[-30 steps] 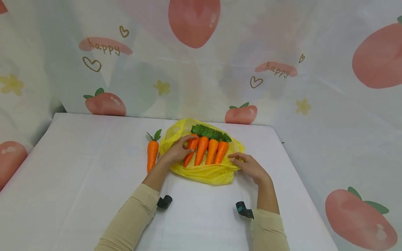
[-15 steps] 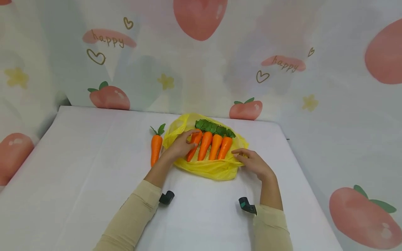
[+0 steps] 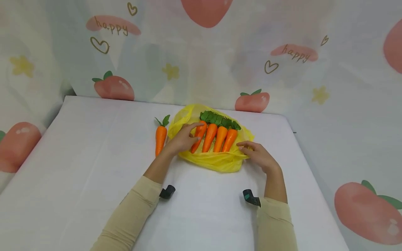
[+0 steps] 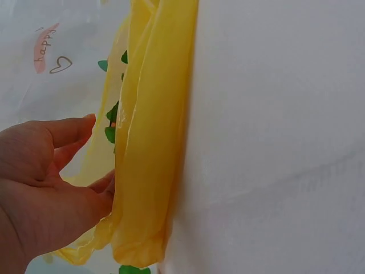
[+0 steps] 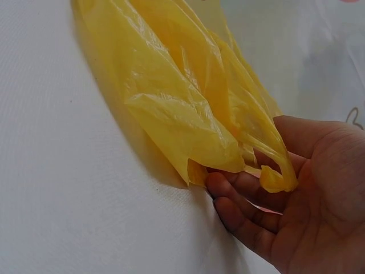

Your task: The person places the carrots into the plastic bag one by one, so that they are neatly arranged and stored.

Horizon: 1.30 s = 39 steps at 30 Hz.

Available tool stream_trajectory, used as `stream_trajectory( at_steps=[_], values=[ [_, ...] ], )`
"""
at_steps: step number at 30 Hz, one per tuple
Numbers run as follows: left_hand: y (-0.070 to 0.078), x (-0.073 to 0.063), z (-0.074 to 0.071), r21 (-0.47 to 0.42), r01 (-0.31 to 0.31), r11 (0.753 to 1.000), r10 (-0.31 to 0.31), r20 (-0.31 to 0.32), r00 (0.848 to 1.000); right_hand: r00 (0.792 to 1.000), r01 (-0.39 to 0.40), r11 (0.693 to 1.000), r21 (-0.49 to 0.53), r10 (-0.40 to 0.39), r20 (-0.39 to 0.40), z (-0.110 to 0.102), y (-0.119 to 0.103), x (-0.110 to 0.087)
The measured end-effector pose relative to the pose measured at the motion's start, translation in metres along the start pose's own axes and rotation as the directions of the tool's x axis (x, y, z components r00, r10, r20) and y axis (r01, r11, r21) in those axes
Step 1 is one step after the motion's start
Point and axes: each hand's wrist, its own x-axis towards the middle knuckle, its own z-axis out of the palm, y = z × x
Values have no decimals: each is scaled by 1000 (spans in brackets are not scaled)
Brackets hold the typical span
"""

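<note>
Several orange carrots [image 3: 209, 138] with green leafy tops [image 3: 220, 119] lie side by side in a spread yellow plastic bag [image 3: 216, 162]. Over the leftmost carrot [image 3: 197, 143] reaches my left hand [image 3: 183, 138], index finger and thumb apart and their tips on it. In the left wrist view the bag wall [image 4: 154, 131] hides the carrots and the thumb's tip. My right hand [image 3: 259, 155] holds the bag's right edge; in the right wrist view a handle loop [image 5: 276, 177] lies between thumb and fingers. Another carrot [image 3: 161, 138] lies outside the bag, left of it.
A white cloth [image 3: 106, 157] covers the table. Behind and beside it hangs a curtain [image 3: 201, 62] printed with fruit and hearts. A small black camera mount sits at the left wrist [image 3: 168, 191] and another at the right wrist [image 3: 250, 197].
The whole head view has shifted, so the scene sits higher and slightly further right. Both hands keep nearly the same place on the carrot and the bag.
</note>
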Motion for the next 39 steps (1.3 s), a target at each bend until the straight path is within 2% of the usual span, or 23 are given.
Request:
stream_trajectory(
  at_steps=[6,13,16,25,39],
  values=[
    [1,-11,-5,-4,-55,998,55,21,998,1000,19,1000,6,-19,-6,0,0,2],
    [3,-28,-16,-1,-101,995,101,29,994,1000,-19,999,26,20,-3,3,-2,1],
    [3,-35,-20,-3,-98,995,98,27,995,1000,-20,1000,24,20,0,3,-3,0],
    [4,-51,-28,-55,-38,998,40,22,999,1000,-29,999,14,29,-3,3,-3,-1],
    [-7,-71,-41,-17,-70,997,71,51,996,1000,-7,1000,11,7,-10,4,-1,0]
  ],
)
